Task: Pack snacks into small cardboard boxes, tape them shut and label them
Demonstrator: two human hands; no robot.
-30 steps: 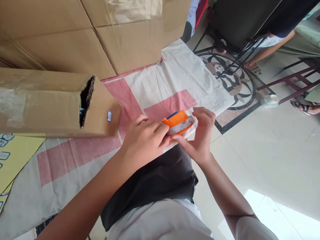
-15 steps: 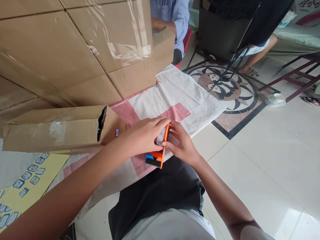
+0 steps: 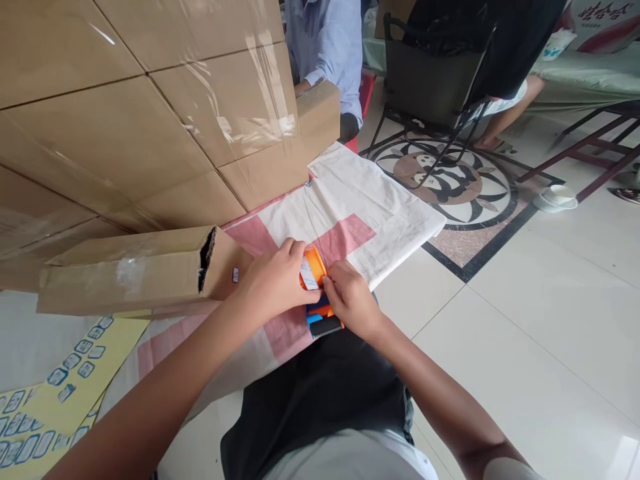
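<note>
An orange and blue tape dispenser (image 3: 316, 270) sits at the table's near edge, above my lap. Its black strip with a toothed edge points toward me, and a whitish printed patch shows in its middle. My left hand (image 3: 280, 277) grips it from the left, fingers over the top and thumb along the near side. At its right side my right hand (image 3: 353, 297) is closed, thumb and fingers pinching at the orange edge. Whether that pinch also holds a tape end is hidden.
Taped cardboard boxes (image 3: 150, 133) are stacked at the far left. A long carton (image 3: 125, 270) lies before them, near yellow sticker sheets (image 3: 95, 357). A red-and-white cloth (image 3: 390, 200) covers the table. Beyond are a person in a blue shirt (image 3: 325, 47) and a black chair (image 3: 430, 73).
The dispenser has turned, so its orange side now faces up more. My right hand has curled from spread fingers into a pinch at its edge. The camera view has shifted slightly.
</note>
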